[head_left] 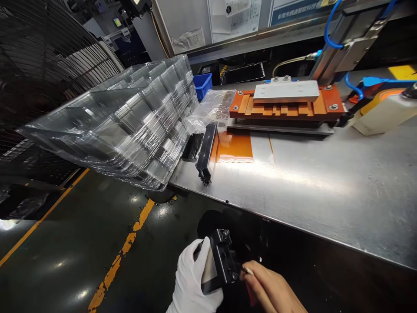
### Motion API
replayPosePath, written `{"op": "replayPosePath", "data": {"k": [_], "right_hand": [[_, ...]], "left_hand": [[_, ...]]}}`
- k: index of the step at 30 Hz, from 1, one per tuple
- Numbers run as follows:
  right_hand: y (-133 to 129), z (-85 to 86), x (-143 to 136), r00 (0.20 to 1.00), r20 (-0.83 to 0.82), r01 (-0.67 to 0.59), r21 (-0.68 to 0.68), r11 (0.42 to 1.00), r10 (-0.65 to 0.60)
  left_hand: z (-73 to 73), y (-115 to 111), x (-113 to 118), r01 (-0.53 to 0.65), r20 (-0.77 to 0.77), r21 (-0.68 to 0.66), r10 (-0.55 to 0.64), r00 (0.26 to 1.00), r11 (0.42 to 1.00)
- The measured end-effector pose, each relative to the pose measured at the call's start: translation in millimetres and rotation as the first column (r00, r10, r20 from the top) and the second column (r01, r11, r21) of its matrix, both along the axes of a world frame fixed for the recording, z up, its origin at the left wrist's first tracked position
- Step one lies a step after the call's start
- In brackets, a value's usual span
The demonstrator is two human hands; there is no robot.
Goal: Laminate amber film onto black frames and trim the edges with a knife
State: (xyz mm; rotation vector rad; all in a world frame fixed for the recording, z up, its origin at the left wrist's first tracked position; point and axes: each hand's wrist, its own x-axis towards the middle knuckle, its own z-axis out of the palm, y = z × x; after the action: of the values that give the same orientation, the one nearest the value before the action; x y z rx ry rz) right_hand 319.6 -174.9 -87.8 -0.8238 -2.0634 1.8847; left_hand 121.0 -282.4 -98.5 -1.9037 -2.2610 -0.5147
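Note:
My left hand (pixel 190 278), in a white glove, is wrapped round a black moulded plastic part (pixel 224 258) with a pale, flat face. It holds the part tilted, below the front edge of the metal bench. My bare right hand (pixel 272 284) is closed in a pinch at the part's right side. Between its fingers is a small slim tool, with a bit of red showing under the hand; its exact kind is unclear. The tool's tip is at or very near the part's lower right corner.
On the steel bench (pixel 306 174) stand a long black part (pixel 207 152), an orange sheet (pixel 235 148) and an orange-and-silver fixture (pixel 286 106). Stacked clear plastic trays (pixel 146 126) overhang its left end. A white bottle (pixel 384 115) lies right; a fan (pixel 48 65) stands left.

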Motion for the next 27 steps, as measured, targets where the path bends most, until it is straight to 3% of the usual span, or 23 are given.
{"op": "replayPosePath", "data": {"k": [4,8,10,12,14,17,19,22,27], "right_hand": [[-2,-15.2,-7,0.998,0.001,0.064,-0.03,0.997,-0.064],[-1,-21.4,-11,0.992,-0.03,0.126,0.225,0.966,-0.123],[0,-21.3,-9,0.995,-0.02,0.098,0.295,0.95,-0.096],[1,-19.6,-5,0.997,0.047,0.043,0.194,0.98,-0.054],[3,-17.5,-2,0.987,0.134,0.091,-0.006,0.996,-0.089],[2,-16.8,-1,0.968,0.214,0.172,-0.177,0.969,-0.132],[-1,-18.5,-4,0.968,0.245,0.122,-0.26,0.958,-0.057],[-7,-22.2,-11,0.963,0.268,0.06,-0.358,0.932,0.041],[-11,-26.4,-16,0.957,0.287,0.08,-0.367,0.927,0.031]], "left_hand": [[-4.6,2,1,0.009,-0.005,0.002,-0.009,1.0,1.0],[-10.9,2,2,-0.003,-0.031,0.016,0.004,1.0,1.0],[-11.8,0,0,0.003,-0.01,-0.005,-0.004,1.0,1.0],[-10.7,0,-4,0.001,0.009,-0.034,-0.001,1.0,0.999],[-7.9,1,-11,-0.004,0.017,-0.084,0.006,1.0,0.996],[-0.8,7,-23,0.011,-0.004,-0.207,-0.012,1.0,0.978],[5.3,12,-29,0.04,-0.041,-0.311,-0.056,0.998,0.95],[13.9,21,-33,0.066,-0.105,-0.44,-0.124,0.987,0.895],[19.9,31,-28,0.09,-0.145,-0.512,-0.19,0.971,0.854]]}}
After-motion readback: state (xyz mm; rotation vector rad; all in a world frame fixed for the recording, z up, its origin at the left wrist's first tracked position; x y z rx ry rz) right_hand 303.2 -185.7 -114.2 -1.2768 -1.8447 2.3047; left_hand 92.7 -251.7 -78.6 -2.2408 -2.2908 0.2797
